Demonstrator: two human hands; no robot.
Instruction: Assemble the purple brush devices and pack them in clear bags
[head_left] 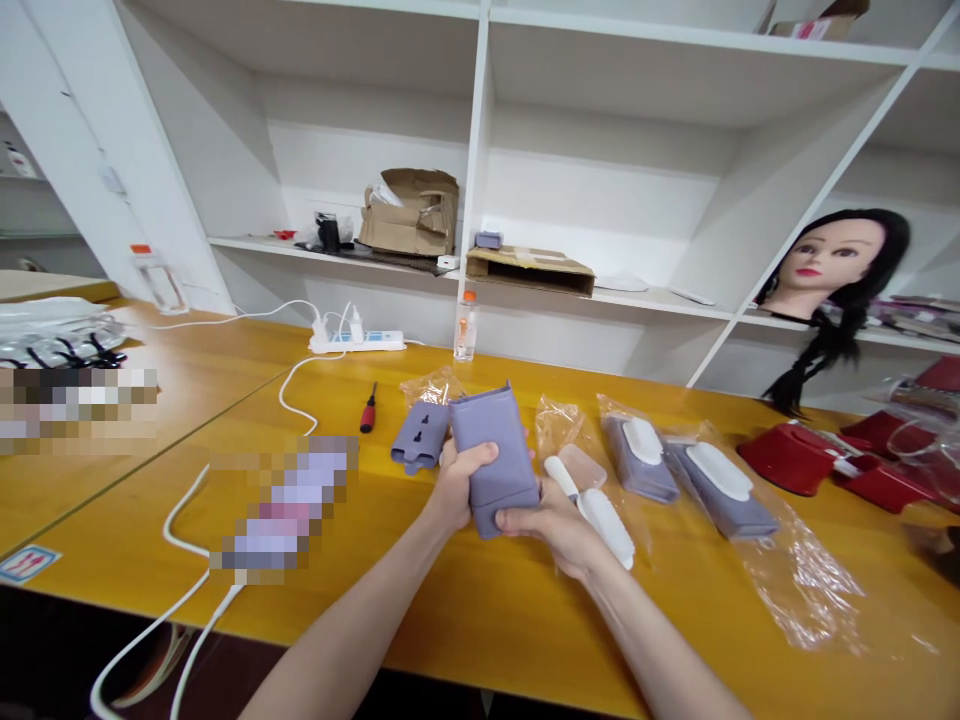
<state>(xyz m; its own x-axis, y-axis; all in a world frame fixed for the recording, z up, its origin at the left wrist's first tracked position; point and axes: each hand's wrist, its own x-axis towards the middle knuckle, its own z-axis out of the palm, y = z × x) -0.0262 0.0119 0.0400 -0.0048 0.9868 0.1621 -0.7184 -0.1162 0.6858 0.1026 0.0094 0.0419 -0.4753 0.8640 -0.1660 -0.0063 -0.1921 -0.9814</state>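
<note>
Both of my hands hold a purple-grey plastic box (495, 425) above the table, tilted towards me. My left hand (456, 485) is closed round its left side, with the thumb lying on the front face. At the lower right corner, my right hand (551, 525) grips it with the thumb on the bottom section. Just left of the box lies a purple-grey plate with keyhole slots (420, 436). A white brush-like piece (606, 525) and a clear pinkish part (581, 468) lie behind my right hand. The far-side fingers are mostly hidden.
Two bagged purple-grey boxes with white pieces (640, 460) (720, 485) lie to the right, before red parts (787, 455). A red screwdriver (367, 415), bottle (465, 330) and power strip (367, 341) are behind. A blurred-out device (289, 505) with white cables lies left.
</note>
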